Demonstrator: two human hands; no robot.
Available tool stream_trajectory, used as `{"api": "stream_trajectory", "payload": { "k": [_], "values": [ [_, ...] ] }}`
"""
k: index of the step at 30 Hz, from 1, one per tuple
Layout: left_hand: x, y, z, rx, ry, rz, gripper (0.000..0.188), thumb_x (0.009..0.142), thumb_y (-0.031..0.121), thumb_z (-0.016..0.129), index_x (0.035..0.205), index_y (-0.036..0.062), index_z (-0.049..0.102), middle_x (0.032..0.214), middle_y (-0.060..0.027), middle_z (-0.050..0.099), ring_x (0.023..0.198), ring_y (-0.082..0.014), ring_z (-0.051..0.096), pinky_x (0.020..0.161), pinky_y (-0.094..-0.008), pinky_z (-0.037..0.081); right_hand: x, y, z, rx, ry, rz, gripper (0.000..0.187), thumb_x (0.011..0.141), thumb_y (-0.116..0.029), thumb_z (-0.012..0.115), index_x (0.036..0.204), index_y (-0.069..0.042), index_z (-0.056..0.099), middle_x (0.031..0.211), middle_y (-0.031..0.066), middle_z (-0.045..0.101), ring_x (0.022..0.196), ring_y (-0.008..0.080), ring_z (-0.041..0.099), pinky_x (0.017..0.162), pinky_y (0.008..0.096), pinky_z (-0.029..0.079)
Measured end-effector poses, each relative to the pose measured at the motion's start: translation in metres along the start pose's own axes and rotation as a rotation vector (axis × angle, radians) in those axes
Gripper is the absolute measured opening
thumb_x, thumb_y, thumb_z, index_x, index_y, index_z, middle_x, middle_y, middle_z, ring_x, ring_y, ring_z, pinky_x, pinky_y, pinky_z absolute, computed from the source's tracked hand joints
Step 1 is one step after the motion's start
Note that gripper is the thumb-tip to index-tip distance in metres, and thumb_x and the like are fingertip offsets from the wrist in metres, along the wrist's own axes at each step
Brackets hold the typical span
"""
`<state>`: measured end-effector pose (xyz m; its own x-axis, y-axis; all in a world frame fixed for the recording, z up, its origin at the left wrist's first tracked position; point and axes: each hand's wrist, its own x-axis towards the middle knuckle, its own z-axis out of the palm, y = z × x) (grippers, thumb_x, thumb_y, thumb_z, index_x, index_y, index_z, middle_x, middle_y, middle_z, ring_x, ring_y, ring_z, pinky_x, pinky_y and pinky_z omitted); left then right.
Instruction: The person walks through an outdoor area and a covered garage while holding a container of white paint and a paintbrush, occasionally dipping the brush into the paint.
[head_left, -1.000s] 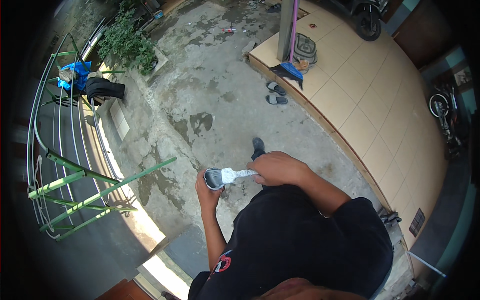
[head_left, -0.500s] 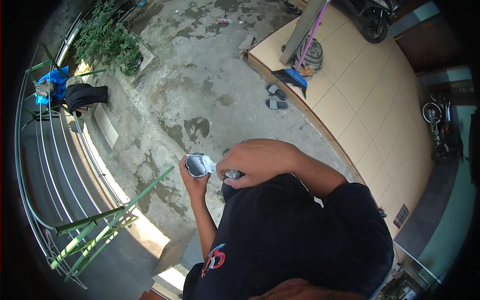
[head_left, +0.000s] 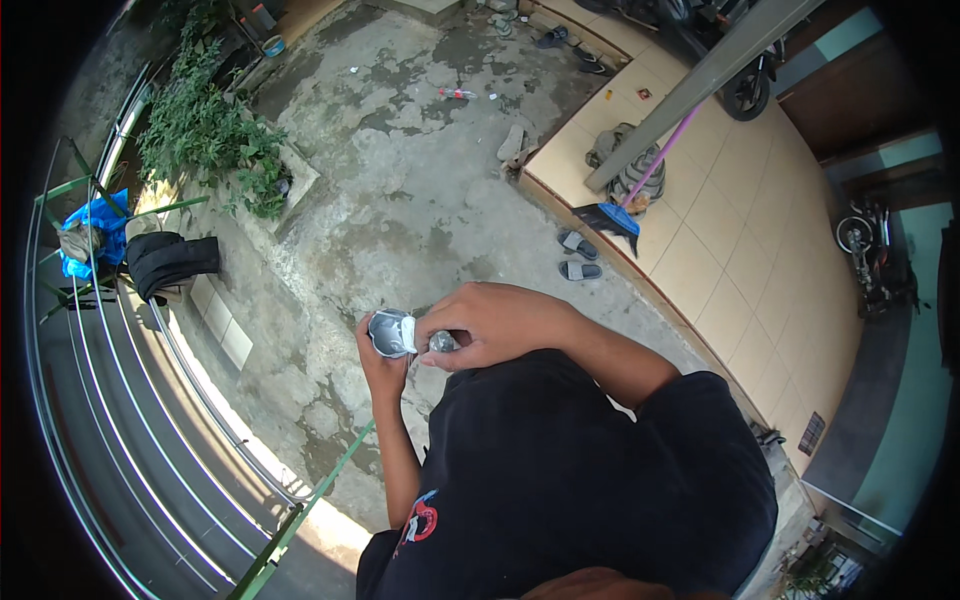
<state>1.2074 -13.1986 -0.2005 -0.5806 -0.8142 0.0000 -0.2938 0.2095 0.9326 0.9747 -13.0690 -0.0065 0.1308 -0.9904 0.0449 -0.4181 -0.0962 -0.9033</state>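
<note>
My left hand [head_left: 382,372] is wrapped round a small grey cup-like container [head_left: 388,336], its open mouth facing up and its inside grey and whitish. My right hand [head_left: 485,322] reaches across from the right, its fingers bent at the container's rim. A white, soft-looking piece [head_left: 409,333] lies between the right fingertips and the rim, touching both. Under the right fingers shows the rounded end of a grey, shiny object [head_left: 442,342]; its kind I cannot make out. The right palm and most of that object are hidden.
Ahead lies a rough, stained concrete floor [head_left: 420,190]. Sandals [head_left: 579,270] lie beside the raised tiled porch [head_left: 700,260], where a broom [head_left: 615,218] leans near a post [head_left: 700,95]. Metal rails [head_left: 130,420] and a green bar [head_left: 320,490] stand left, near a leafy plant [head_left: 215,140].
My right hand has moved slightly left, closer to the container, with the white piece now pressed at its rim. The view has shifted, so the surroundings sit lower in the picture.
</note>
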Motion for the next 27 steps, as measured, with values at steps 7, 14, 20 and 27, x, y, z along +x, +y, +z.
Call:
{"api": "stream_trajectory", "payload": {
  "k": [7, 14, 20, 27],
  "values": [
    [0.156, 0.016, -0.023, 0.085, -0.108, 0.159, 0.093, 0.061, 0.01, 0.095, 0.139, 0.0045, 0.044, 0.13, -0.0139, 0.057, 0.118, -0.0285, 0.06, 0.101, -0.0377, 0.048, 0.091, 0.048, -0.061, 0.109, 0.324, -0.015, 0.013, 0.092, -0.017, 0.072, 0.097, -0.006, 0.069, 0.082, 0.0066, 0.068, 0.065, 0.0152, 0.065, 0.06, 0.0305, 0.05],
    [0.314, 0.009, 0.001, 0.045, -0.167, 0.167, 0.089, 0.064, 0.007, 0.093, 0.139, 0.0045, 0.045, 0.13, -0.0138, 0.057, 0.118, -0.0284, 0.06, 0.102, -0.0383, 0.048, 0.188, 0.126, -0.17, 0.191, 0.462, 0.012, 0.014, 0.093, -0.018, 0.071, 0.096, -0.005, 0.068, 0.076, 0.0057, 0.067, 0.064, 0.013, 0.061, 0.059, 0.0287, 0.048],
    [0.45, 0.04, 0.019, 0.057, -0.211, 0.138, 0.091, 0.062, 0.009, 0.094, 0.137, 0.003, 0.045, 0.129, -0.014, 0.057, 0.118, -0.0269, 0.059, 0.102, -0.0376, 0.048, 0.298, 0.165, -0.268, 0.174, 0.445, 0.004, 0.019, 0.095, -0.024, 0.069, 0.095, -0.005, 0.067, 0.07, 0.0061, 0.063, 0.06, 0.0139, 0.057, 0.058, 0.0302, 0.045],
    [0.607, 0.021, 0.005, 0.075, -0.2, 0.203, 0.094, 0.066, 0.026, 0.096, 0.139, 0.0011, 0.042, 0.129, -0.0149, 0.053, 0.116, -0.026, 0.057, 0.1, -0.0385, 0.047, 0.421, 0.202, -0.345, 0.094, 0.41, -0.147, 0.023, 0.095, -0.029, 0.069, 0.102, -0.007, 0.067, 0.078, 0.0109, 0.067, 0.069, 0.0245, 0.065, 0.064, 0.0366, 0.05]
  ]
}}
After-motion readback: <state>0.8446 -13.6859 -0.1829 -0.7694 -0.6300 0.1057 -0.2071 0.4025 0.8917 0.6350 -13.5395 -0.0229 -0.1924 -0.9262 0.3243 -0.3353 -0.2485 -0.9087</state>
